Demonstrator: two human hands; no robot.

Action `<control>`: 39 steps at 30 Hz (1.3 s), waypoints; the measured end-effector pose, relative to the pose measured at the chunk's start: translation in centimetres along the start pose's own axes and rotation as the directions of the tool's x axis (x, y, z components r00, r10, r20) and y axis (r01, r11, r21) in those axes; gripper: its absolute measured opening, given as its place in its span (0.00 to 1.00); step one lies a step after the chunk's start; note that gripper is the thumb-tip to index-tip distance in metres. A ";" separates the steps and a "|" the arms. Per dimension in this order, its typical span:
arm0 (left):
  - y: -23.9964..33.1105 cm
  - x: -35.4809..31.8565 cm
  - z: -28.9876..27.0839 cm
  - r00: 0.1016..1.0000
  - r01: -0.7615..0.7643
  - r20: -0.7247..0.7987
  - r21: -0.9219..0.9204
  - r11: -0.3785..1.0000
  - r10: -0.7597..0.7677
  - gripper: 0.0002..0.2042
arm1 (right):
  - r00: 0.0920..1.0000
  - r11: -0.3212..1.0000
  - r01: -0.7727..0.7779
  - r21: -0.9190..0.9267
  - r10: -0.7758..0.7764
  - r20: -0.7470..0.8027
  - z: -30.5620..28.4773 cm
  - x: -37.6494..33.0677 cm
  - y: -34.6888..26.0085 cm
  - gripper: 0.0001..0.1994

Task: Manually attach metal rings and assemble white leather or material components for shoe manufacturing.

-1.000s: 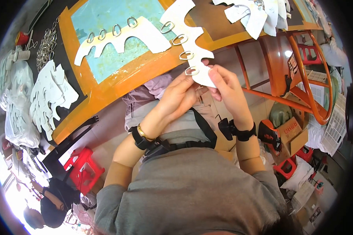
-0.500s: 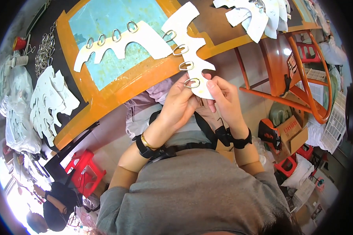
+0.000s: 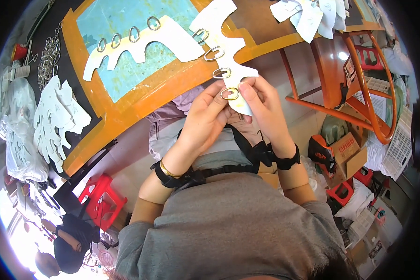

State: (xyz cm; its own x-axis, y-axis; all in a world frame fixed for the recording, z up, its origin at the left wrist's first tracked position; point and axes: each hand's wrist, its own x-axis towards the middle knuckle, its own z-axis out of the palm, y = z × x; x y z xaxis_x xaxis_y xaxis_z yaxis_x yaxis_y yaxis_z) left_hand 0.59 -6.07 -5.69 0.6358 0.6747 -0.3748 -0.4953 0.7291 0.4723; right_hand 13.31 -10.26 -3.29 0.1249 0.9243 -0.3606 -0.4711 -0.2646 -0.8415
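Note:
A white scalloped cut-out piece (image 3: 226,44) with several silver oval rings along its left edge runs from the table edge down to my hands. My left hand (image 3: 203,114) closes on its lower end, the thumb by the lowest oval ring (image 3: 229,94). From the other side, my right hand (image 3: 266,105) pinches the same end, its thumb on top beside that ring and its fingers underneath. A second scalloped piece (image 3: 172,39), also carrying several oval rings, lies flat on the blue mat (image 3: 126,86) further left.
A stack of white cut-outs (image 3: 56,121) sits at the table's left, below a heap of linked metal rings (image 3: 49,60). More white pieces (image 3: 308,23) lie at the far right. An orange metal-framed chair (image 3: 331,77) stands right of the table; a red stool (image 3: 102,200) is lower left.
My right thumb has moved up the piece, closer to the lowest ring. My left hand keeps its hold on the lower end. The view has shifted slightly.

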 end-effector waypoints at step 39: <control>-0.6 -1.3 -0.4 0.918 -0.269 -0.192 0.342 0.900 0.347 0.04 | 0.992 0.997 -0.072 -0.014 0.073 0.104 -1.6 1.0 1.5 0.21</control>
State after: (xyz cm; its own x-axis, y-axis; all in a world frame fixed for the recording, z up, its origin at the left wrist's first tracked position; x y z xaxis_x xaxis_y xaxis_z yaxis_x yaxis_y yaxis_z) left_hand -0.19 -7.36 -5.79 0.2977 0.8946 -0.3333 -0.4143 0.4356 0.7991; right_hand 14.12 -10.19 -5.57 -0.0011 0.9262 -0.3771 -0.4669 -0.3339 -0.8188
